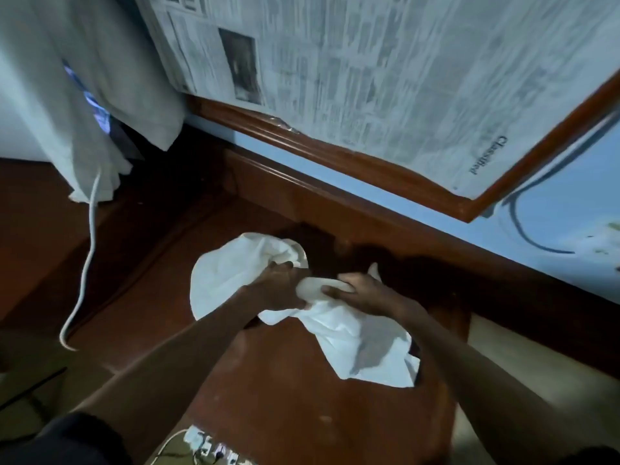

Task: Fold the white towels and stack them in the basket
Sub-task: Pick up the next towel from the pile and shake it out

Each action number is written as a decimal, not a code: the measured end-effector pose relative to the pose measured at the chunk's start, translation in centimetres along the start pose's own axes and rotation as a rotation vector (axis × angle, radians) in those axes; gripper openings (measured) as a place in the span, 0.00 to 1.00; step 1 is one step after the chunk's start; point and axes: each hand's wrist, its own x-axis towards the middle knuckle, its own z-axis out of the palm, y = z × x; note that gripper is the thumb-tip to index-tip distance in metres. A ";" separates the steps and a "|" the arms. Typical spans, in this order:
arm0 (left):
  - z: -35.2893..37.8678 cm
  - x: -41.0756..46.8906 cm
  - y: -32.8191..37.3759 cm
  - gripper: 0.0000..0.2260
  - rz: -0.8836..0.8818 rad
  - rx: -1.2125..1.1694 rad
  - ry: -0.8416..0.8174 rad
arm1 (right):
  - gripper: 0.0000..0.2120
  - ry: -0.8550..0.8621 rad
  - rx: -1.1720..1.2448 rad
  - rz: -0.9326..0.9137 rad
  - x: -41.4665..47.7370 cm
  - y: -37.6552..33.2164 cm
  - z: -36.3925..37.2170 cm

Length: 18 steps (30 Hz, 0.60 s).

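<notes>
Our left hand (278, 288) and right hand (364, 293) pinch the crumpled white cloth towel (350, 338) mid-bunch, fingers (349, 280) curled; soft, light, limp. We'd take it by corners.

Both bare forearms reach in, the left from 7 o'clock, the right from 5 o'clock, meeting just below centre. The left hand (280, 286) and right hand (364, 293) sit side by side, backs up, fingers curled, each gripping the white towel (349, 333).

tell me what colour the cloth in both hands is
White, plain with no pattern; the towel shows clearly in the head view.
</notes>
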 end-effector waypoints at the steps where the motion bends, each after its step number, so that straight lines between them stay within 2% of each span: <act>1: -0.8 -0.7 2.4 0.16 0.011 -0.039 -0.007 | 0.24 0.033 -0.014 0.000 -1.9 0.5 -1.2; 2: -1.3 -1.3 4.8 0.12 0.022 -0.081 -0.023 | 0.23 0.069 -0.034 0.002 -3.8 1.2 -2.2; 4: -2.3 -2.2 9.7 0.14 0.056 -0.148 -0.068 | 0.21 0.116 -0.057 -0.012 -8.0 3.1 -4.1; 9: -3.2 -3.6 23.2 0.10 0.178 -0.229 -0.225 | 0.20 0.267 -0.039 -0.047 -20.9 9.5 -8.6; 12: -2.3 -4.6 32.5 0.14 0.245 -0.309 -0.309 | 0.15 0.399 0.053 -0.084 -29.9 13.9 -10.9; 16: 0.0 -5.3 44.1 0.10 0.323 -0.420 -0.311 | 0.08 0.566 0.127 -0.040 -41.6 20.4 -13.2; 18: 1.1 -5.3 49.5 0.10 0.367 -0.454 -0.306 | 0.08 0.654 0.125 -0.027 -46.7 23.2 -14.4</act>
